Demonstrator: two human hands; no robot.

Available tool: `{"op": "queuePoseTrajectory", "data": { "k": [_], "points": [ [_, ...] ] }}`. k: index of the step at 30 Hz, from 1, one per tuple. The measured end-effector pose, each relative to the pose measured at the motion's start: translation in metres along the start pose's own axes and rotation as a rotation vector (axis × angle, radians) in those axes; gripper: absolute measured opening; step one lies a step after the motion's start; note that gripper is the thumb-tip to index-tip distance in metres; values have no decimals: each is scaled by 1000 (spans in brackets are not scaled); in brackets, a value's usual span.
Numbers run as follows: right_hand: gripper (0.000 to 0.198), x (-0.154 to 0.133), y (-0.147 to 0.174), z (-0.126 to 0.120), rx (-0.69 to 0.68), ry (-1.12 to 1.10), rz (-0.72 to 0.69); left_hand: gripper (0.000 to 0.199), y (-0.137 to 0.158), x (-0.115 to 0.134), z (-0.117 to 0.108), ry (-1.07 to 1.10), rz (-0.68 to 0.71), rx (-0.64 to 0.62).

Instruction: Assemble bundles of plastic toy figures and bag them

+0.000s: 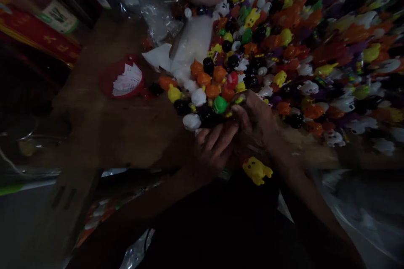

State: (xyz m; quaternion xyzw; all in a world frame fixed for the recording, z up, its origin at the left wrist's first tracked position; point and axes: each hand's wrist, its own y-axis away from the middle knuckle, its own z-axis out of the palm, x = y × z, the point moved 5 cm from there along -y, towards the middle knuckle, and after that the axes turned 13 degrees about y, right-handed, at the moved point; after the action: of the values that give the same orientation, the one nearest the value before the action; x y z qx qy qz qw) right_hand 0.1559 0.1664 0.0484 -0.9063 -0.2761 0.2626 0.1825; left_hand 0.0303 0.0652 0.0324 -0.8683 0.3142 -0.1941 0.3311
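My left hand (214,145) is at the table's front edge, fingers curled and pressed together. Close beside it, my right hand (257,117) is closed too, its fingertips meeting near small yellow bits (240,100). What either hand holds is hidden in the shadow between them. Just beyond the fingers sits a green toy head (220,104), among white (198,97), orange (213,90) and black small toys. A yellow chick toy (257,171) lies below my right wrist, in front of the table edge, against dark clothing.
A large heap of mixed small toys (303,50) covers the table's right side. To the left stands a red bowl (139,88) with paper slips (127,80). A white bag (194,44), clear plastic wrap (160,17) and a labelled jar (58,14) are farther back.
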Motion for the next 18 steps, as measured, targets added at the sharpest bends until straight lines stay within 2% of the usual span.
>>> {"op": "queuePoseTrajectory", "data": {
  "k": [4,8,11,14,17,18],
  "points": [
    [24,5,6,7,-21,-8,92,23,-2,-6,2,-44,28,-54],
    [25,24,12,8,201,-132,324,15,0,-10,-3,7,106,-23],
    [29,28,14,12,231,-132,396,15,4,-13,-8,46,114,-37],
    [30,17,13,7,206,-95,287,16,5,-15,-9,65,108,-40],
    [22,-5,11,1,53,37,5,19,3,-17,-7,65,115,-3],
    [20,-12,12,-3,48,88,-75,21,2,-18,-4,67,117,-1]
  ]
}}
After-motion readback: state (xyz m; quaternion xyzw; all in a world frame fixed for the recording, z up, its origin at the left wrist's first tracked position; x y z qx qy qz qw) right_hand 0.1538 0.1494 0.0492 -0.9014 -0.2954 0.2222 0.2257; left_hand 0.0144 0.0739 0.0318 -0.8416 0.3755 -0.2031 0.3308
